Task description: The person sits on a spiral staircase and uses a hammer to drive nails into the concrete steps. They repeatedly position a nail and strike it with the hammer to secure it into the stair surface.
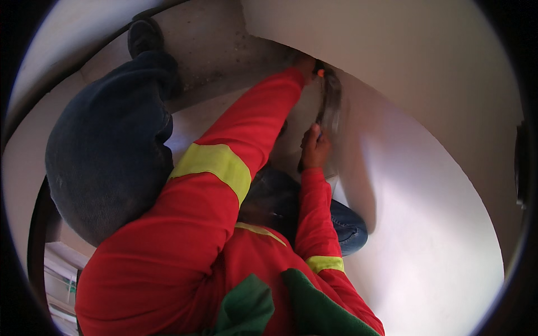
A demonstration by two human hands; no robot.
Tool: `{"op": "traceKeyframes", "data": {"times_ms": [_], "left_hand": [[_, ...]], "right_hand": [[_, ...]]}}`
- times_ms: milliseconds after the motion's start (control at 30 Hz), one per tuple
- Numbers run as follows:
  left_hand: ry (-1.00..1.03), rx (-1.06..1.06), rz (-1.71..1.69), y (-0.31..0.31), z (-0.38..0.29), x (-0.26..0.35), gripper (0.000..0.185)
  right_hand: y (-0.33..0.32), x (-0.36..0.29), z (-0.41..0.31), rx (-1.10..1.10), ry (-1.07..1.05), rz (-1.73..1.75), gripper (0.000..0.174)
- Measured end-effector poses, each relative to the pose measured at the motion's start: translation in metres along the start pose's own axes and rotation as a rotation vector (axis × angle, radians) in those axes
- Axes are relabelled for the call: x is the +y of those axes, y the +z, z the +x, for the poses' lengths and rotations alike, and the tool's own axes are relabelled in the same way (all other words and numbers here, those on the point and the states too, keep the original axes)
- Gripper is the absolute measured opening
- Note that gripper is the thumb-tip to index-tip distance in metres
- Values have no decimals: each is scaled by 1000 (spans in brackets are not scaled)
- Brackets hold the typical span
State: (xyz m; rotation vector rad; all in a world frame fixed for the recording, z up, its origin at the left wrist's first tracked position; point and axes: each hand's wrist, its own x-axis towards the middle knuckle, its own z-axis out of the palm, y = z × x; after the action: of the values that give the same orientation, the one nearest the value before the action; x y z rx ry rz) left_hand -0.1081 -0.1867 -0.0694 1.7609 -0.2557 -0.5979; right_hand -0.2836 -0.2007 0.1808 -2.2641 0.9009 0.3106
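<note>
My left hand reaches far out to the shaded edge of a pale panel, its fingers closed around a small dark tool with a bright orange round end. Shadow hides most of that tool. Nearer to me, my right hand grips the handle of a long dark tool, hammer-like in outline but blurred. Its far end lies right beside the orange end; whether they touch I cannot tell. The butt of the handle sticks out below my right fist.
A pale panel with a curved-looking edge overhangs the upper right. Beside my right arm is a bright white surface. My jeans-clad left leg and dark shoe take up the left; my other knee is folded. Dirt specks mark the grey surface.
</note>
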Motion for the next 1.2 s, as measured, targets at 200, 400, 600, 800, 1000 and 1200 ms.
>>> {"op": "traceKeyframes", "data": {"times_ms": [200,400,600,800,1000,1200], "left_hand": [[1,-15,-55,32,2,-7,62],[91,367,-563,47,56,-130,62],[-23,-108,-19,92,9,-3,58],[-72,-40,121,22,10,2,57],[-71,-45,165,21,10,3,57],[-61,-50,212,15,5,0,56]], "right_hand": [[-14,-13,-18,-20,80,298,47],[20,-51,6,-116,-19,255,47],[-8,-5,-16,68,265,270,45],[3,-17,-21,42,13,458,45],[6,-20,-17,12,142,438,45],[7,-30,-12,-40,309,489,44]]}}
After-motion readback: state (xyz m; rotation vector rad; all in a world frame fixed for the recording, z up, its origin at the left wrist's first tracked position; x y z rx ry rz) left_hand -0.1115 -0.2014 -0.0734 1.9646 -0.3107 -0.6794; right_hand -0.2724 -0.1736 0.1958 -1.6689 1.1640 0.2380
